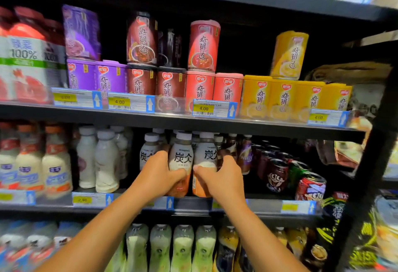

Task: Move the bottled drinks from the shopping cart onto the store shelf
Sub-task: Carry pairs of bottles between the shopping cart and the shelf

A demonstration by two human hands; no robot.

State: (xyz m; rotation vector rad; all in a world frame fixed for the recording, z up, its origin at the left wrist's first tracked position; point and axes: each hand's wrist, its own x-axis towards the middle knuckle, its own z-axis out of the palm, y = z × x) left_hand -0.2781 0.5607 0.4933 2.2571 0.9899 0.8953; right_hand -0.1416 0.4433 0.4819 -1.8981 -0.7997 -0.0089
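On the middle shelf (pixel 193 204), the left hand (pixel 158 173) wrapped its fingers around a white-capped bottle (pixel 182 159) labelled "TANBING". Just beside it, touching, stood a second matching bottle (pixel 206 155), the right hand (pixel 224 177) curled round its lower body. Both arms reached forward. Above, price tags (pixel 203 108) read "4.00".

Shop, grocery or convenience type. Dark metal shelving (pixel 185 119) in tiers, each edge carrying yellow price tags (pixel 203 108) with barcodes and blue arrow markers. Upper tier: stacked porridge cans (pixel 203 45) sorted by colour, purple, brown, red, yellow, left to right. Middle tier: rows of identical bottled drinks (pixel 182 159) faced forward, white bottles (pixel 106 159) left, cartoon-print cans (pixel 277 175) right. Lower tier: green bottles (pixel 183 248) lined up.
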